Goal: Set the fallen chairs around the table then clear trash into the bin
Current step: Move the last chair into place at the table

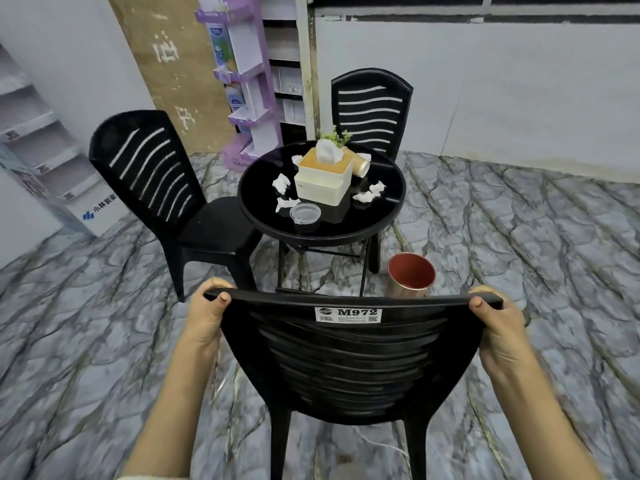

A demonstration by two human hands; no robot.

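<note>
The left hand [207,318] and right hand [496,327] are gripping opposite ends of the near chair's [346,362] top rail, with the fingers [218,285] curling over it and the thumbs pressing its near face. Just beyond the right fingers, the bin [410,277] is standing beside the round table [381,216]. Farther ahead, crumpled tissues [281,183] are lying on the tabletop.

Grey marbled floor [519,244], white walls [519,98], a purple display shelf [247,98].
</note>
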